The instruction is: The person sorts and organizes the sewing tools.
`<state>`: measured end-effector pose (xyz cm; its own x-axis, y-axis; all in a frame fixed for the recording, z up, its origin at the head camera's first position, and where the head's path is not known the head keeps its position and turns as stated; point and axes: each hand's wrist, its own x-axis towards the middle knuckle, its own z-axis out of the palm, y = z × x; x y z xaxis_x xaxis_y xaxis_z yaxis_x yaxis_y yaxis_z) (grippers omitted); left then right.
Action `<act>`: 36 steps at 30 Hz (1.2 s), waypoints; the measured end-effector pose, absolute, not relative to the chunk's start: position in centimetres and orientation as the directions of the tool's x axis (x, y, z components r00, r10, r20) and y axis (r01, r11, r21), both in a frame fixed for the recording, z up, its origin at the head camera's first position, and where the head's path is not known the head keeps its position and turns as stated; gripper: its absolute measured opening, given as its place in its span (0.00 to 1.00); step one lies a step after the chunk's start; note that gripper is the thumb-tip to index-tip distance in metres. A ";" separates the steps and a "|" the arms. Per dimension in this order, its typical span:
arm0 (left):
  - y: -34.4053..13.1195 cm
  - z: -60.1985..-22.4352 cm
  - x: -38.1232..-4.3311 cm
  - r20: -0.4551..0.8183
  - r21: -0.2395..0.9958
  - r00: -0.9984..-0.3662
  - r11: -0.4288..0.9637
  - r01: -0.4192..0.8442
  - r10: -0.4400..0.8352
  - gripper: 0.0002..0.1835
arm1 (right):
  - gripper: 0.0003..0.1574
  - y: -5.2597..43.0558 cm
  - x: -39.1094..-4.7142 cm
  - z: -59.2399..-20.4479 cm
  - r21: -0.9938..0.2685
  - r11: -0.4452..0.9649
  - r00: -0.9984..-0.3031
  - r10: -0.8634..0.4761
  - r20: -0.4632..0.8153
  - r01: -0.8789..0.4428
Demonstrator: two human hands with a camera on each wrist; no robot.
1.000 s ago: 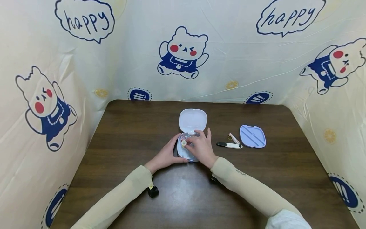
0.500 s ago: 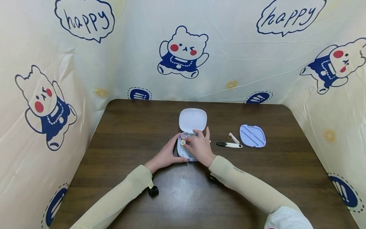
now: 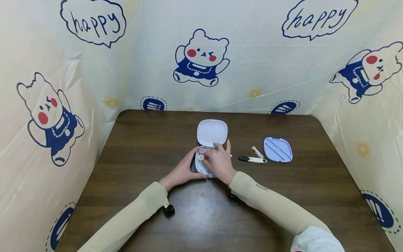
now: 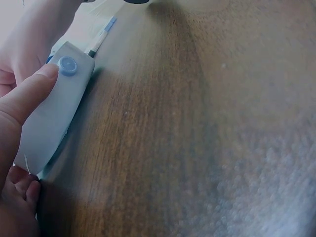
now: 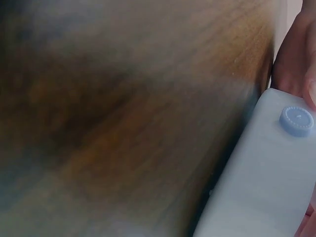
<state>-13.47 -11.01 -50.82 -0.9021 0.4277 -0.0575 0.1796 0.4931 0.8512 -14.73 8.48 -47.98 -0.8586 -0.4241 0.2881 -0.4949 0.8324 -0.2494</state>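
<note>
A pale lavender sewing box (image 3: pixel 199 168) stands on the table with its lid (image 3: pixel 212 132) swung up at the back. My left hand (image 3: pixel 180 170) grips its left side, thumb along the front edge; the left wrist view shows the thumb by a round blue button (image 4: pixel 68 66) on the front wall. Over the compartments, my right hand (image 3: pixel 221 163) pinches a small yellow thread spool (image 3: pixel 200 157) between thumb and finger, low in the box. A pink spool (image 3: pixel 202 151) lies just behind it. The right hand hides much of the box's right half.
To the right lie a slim white tool with a black end (image 3: pixel 253 160), a small pale pink item (image 3: pixel 259 152) with a gold-coloured ring beside it, and a lavender insert tray (image 3: pixel 278 149). Printed cloth (image 3: pixel 239 70) hangs around the table's back and sides.
My right hand has shifted slightly left and lower with the yellow spool, which now sits just in front of the pink one. My left hand stays on the box.
</note>
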 end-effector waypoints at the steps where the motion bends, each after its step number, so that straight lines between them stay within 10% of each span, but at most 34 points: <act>1: -11.0 -50.8 -13.5 -0.058 0.852 -0.902 0.492 0.179 0.428 0.65 | 0.08 8.5 -14.7 -48.0 -0.242 0.833 -0.856 -0.427 0.292 -0.498; 36: -11.0 -51.2 -13.6 -0.053 0.850 -0.903 0.494 0.184 0.427 0.66 | 0.07 9.7 -14.0 -46.9 -0.238 0.823 -0.838 -0.426 0.341 -0.516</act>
